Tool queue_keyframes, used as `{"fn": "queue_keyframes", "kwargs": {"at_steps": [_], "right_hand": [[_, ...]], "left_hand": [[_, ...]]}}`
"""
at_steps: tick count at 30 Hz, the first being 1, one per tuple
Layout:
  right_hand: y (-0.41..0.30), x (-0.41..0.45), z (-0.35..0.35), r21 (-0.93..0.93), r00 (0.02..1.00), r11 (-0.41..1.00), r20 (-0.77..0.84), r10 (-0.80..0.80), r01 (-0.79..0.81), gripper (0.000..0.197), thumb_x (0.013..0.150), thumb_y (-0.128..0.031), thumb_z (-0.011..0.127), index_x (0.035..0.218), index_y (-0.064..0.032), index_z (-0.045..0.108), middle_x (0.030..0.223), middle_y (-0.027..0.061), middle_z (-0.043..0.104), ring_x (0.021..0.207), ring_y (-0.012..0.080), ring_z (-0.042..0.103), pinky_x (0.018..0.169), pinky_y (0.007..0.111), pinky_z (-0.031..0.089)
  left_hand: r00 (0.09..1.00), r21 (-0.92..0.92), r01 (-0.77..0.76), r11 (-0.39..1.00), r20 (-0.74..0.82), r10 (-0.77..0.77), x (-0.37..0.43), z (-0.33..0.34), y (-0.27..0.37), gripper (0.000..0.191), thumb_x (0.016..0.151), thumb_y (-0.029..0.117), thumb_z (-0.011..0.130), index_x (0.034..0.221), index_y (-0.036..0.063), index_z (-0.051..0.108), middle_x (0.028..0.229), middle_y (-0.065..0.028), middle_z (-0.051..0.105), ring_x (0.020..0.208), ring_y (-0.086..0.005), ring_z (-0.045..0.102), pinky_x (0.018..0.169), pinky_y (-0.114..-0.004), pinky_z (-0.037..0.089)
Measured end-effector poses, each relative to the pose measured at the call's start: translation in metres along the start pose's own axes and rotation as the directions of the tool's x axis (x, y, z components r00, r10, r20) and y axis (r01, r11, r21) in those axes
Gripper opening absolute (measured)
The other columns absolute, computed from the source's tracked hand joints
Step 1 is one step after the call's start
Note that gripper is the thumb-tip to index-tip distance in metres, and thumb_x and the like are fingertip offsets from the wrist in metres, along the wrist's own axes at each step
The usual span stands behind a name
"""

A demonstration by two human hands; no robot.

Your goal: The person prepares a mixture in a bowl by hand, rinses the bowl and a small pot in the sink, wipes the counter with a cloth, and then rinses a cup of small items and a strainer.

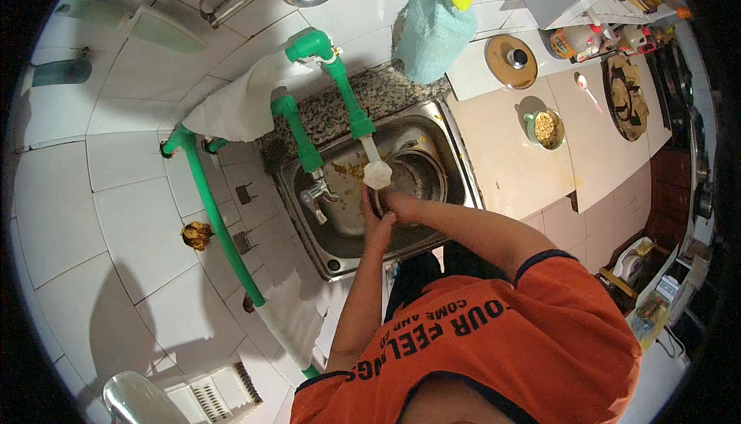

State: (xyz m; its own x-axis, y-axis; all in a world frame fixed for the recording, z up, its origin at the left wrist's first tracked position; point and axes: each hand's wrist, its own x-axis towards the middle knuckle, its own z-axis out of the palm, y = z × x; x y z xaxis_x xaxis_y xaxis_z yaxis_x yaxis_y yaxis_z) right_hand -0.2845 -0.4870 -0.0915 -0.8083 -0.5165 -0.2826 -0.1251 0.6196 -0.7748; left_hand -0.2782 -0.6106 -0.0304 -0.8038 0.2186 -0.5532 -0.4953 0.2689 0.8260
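Note:
In the stainless steel sink [347,238], a round metal pot [431,172] lies tilted below a white tap nozzle [377,174] on a green pipe. My left hand [376,224] is at the pot's near left rim, its fingers pointing up along the outside and its thumb toward the other hand. My right hand [400,207] reaches over the rim, and its fingers are partly hidden inside or behind it. Both hands are close together. Yellowish food bits [350,169] stick to the sink's bottom. A second metal tap [317,197] stands left of my hands.
Right of the sink, the counter [492,152] bears a green cup of beige pieces [545,127], a pot lid [512,61] and a spoon [589,92]. A light blue towel [434,36] hangs behind. A green pipe [214,215] runs along the left wall.

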Motion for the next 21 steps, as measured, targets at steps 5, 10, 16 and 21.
{"fn": "queue_keyframes", "kwargs": {"at_steps": [5,10,16,21], "right_hand": [[0.023,0.001,-0.012,0.112,0.89,0.924,-0.25,0.382,-0.366,0.031,0.071,-0.013,0.064,0.097,0.0035,0.059,0.097,0.0256,0.059,0.085,0.0327,0.061,0.074,0.042,0.049],[-0.008,-0.012,-0.013,0.457,0.978,0.888,-0.161,0.13,-0.043,0.031,0.074,-0.024,0.061,0.093,0.0,0.062,0.103,0.021,0.059,0.092,0.0359,0.058,0.085,0.045,0.043],[0.002,-0.098,-0.073,-0.445,0.935,0.88,-0.355,-0.003,-0.166,0.041,0.077,-0.028,0.057,0.111,-0.0053,0.052,0.094,0.0206,0.057,0.093,0.0316,0.056,0.08,0.043,0.042],[0.006,-0.118,-0.103,0.052,0.725,0.732,-0.108,0.68,-0.679,0.052,0.087,-0.047,0.045,0.111,-0.0016,0.049,0.085,0.0218,0.062,0.082,0.0372,0.061,0.071,0.046,0.047]], "left_hand": [[0.998,-0.169,0.063,0.984,-0.012,-0.066,-0.004,0.002,0.025,0.097,0.059,0.003,0.057,0.143,0.0207,0.011,0.143,-0.0144,0.019,0.126,-0.0329,0.03,0.097,-0.041,0.036],[0.957,-0.452,0.23,0.862,-0.054,-0.284,0.015,-0.002,-0.023,0.071,0.07,0.009,0.057,0.135,0.0077,0.028,0.11,-0.0143,0.05,0.09,-0.0237,0.054,0.081,-0.037,0.046],[0.873,-0.611,0.435,0.661,0.104,-0.477,0.007,-0.009,-0.032,0.027,0.075,0.016,0.054,0.098,0.0042,0.048,0.092,-0.0101,0.049,0.083,-0.0246,0.049,0.07,-0.045,0.044],[0.83,-0.59,0.415,0.693,-0.067,-0.554,0.03,0.03,-0.015,0.042,0.075,0.014,0.054,0.116,0.0051,0.044,0.106,-0.0119,0.049,0.092,-0.0261,0.052,0.072,-0.043,0.046]]}}
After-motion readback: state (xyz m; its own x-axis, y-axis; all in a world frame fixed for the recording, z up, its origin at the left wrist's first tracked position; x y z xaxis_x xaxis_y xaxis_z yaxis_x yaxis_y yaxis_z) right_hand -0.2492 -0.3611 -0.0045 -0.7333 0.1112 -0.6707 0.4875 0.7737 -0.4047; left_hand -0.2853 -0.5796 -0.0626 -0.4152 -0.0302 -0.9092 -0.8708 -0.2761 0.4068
